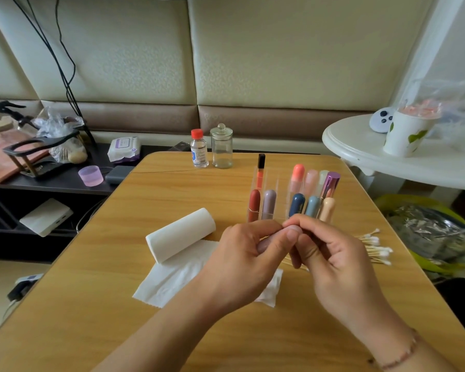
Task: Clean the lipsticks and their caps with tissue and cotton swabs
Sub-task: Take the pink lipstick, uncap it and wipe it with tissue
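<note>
My left hand [249, 260] and my right hand [330, 253] meet above the wooden table [97, 304], both curled round a small pale pink lipstick [293, 229] that is mostly hidden by my fingers. Behind my hands stands a clear organiser [271, 183] with several capped lipsticks, among them a red one [254, 201], a navy one [297, 205] and a metallic purple one [330, 183]. A tissue roll [180, 234] lies on its side at the left, its loose sheet [172, 280] spread under my left wrist. Cotton swabs [373, 248] lie in a heap behind my right hand.
A small red-capped bottle [199, 149] and a lidded glass jar [221, 147] stand at the table's far edge. A white round side table [360, 151] with a paper cup [406, 132] is at the right. A cluttered dark shelf [65, 181] sits at the left.
</note>
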The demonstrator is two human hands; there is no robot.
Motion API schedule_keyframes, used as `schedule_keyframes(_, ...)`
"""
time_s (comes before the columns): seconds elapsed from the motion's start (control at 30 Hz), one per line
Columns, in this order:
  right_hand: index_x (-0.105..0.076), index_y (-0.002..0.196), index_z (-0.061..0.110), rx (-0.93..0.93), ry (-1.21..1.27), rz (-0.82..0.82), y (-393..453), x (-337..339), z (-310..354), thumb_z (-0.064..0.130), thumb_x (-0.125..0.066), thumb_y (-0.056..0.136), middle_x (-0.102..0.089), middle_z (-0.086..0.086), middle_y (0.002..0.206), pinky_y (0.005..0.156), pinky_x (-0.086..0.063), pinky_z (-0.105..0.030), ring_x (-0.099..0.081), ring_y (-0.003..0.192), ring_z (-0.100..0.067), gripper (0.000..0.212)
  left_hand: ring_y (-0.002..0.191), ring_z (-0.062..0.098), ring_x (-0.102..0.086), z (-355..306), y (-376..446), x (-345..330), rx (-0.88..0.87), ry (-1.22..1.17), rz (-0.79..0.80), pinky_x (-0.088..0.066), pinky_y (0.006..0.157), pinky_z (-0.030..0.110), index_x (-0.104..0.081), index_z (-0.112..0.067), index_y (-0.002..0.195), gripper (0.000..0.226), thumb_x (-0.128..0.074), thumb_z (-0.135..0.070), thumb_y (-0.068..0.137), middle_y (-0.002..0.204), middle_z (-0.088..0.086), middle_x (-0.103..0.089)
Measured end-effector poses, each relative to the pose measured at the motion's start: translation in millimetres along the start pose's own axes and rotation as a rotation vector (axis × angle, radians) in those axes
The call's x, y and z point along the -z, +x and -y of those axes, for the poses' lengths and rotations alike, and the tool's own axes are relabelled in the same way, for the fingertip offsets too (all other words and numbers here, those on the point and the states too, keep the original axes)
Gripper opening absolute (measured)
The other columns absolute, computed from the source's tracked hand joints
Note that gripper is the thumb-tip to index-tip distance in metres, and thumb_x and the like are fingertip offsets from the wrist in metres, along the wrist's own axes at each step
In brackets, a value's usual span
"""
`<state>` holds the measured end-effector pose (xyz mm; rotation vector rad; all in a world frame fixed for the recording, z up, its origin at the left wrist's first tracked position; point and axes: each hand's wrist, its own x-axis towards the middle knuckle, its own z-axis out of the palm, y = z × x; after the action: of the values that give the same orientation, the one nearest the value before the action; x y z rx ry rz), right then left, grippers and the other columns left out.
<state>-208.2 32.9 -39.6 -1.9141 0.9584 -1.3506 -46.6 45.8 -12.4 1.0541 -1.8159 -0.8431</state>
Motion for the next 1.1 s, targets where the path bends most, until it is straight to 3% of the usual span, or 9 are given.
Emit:
schedule_keyframes(0.17,-0.070,0.105,0.034,-0.033,0.054,-0.012,-1,1,4,0.041,-0.056,0.095,-0.067,0.013,0.079,0.065,-0.050,-0.017,-0.062,0.070,-0.010,0.019,0.056,0.018,-0.042,11,-3,-2,-0.022,-0.012,0.026,-0.041,0.054,0.042,-0.055,-0.028,0.080,0.030,-0.046,-0.049,0.100,0.061,-0.006,-0.045)
schedule_keyframes(0.3,-0.068,0.102,0.034,-0.083,0.163,0.027,-2,0,0,0.029,-0.055,0.094,-0.065,-0.002,0.073,0.060,-0.049,-0.024,-0.056,0.062,-0.011,0.016,0.053,0.003,-0.046,8,-3,-2,-0.120,0.203,0.012,-0.029,0.053,0.011,-0.043,-0.040,0.079,0.024,-0.047,-0.036,0.102,0.059,-0.022,-0.051)
schedule_keyframes(0.4,-0.069,0.101,0.030,-0.108,0.268,0.053,-2,1,1,0.031,-0.055,0.093,-0.064,-0.010,0.073,0.059,-0.049,-0.026,-0.054,0.061,-0.016,0.016,0.048,-0.005,-0.047,5,-3,-2,-0.130,0.248,-0.011,-0.028,0.050,0.006,-0.040,-0.040,0.076,0.029,-0.050,-0.030,0.101,0.056,-0.033,-0.050)
schedule_keyframes(0.5,-0.069,0.101,0.030,-0.096,0.298,0.044,-1,1,2,0.035,-0.055,0.092,-0.063,-0.007,0.074,0.060,-0.049,-0.025,-0.054,0.062,-0.017,0.017,0.047,0.003,-0.045,7,-2,1,-0.136,0.236,-0.019,-0.027,0.049,0.007,-0.046,-0.037,0.077,0.024,-0.056,-0.033,0.099,0.055,-0.027,-0.050)
schedule_keyframes(0.67,-0.067,0.103,0.031,-0.094,0.220,0.050,0,1,5,0.031,-0.053,0.095,-0.069,-0.004,0.082,0.066,-0.054,-0.030,-0.058,0.067,-0.018,0.016,0.047,0.007,-0.041,15,-2,4,-0.120,0.172,-0.006,-0.028,0.050,0.013,-0.053,-0.036,0.091,0.011,-0.055,-0.045,0.096,0.055,-0.016,-0.050)
schedule_keyframes(0.77,-0.062,0.109,0.016,-0.064,0.202,-0.028,3,1,4,0.021,-0.049,0.101,-0.075,0.003,0.091,0.066,-0.052,-0.022,-0.058,0.067,-0.021,0.016,0.051,0.007,-0.040,22,-3,10,-0.067,0.112,-0.007,-0.029,0.053,0.016,-0.052,-0.028,0.112,0.041,-0.051,-0.061,0.088,0.054,-0.010,-0.048)
schedule_keyframes(0.87,-0.063,0.108,0.005,-0.104,0.216,-0.124,5,8,1,0.017,-0.053,0.097,-0.077,0.000,0.097,0.063,-0.047,-0.015,-0.060,0.068,-0.016,0.018,0.061,0.009,-0.038,28,2,18,0.040,-0.171,-0.091,-0.032,0.060,0.021,-0.050,-0.029,0.115,0.036,-0.038,-0.052,0.091,0.059,-0.013,-0.043)
schedule_keyframes(0.97,-0.065,0.102,0.018,-0.120,0.071,-0.096,1,10,0,0.028,-0.062,0.092,-0.077,0.006,0.097,0.063,-0.051,-0.024,-0.066,0.075,-0.013,0.015,0.070,0.018,-0.034,34,9,25,0.093,-0.388,-0.148,-0.032,0.060,0.023,-0.046,-0.023,0.120,0.031,-0.035,-0.026,0.091,0.062,-0.014,-0.038)
schedule_keyframes(1.1,-0.062,0.097,0.036,0.068,-0.593,0.043,-8,7,-11,0.045,-0.064,0.088,-0.069,0.021,0.082,0.049,-0.047,-0.021,-0.057,0.059,-0.004,0.013,0.074,0.020,-0.042,41,10,27,0.083,-0.482,-0.153,-0.037,0.067,0.030,-0.030,-0.021,0.141,0.050,-0.046,-0.024,0.094,0.077,-0.004,-0.057)
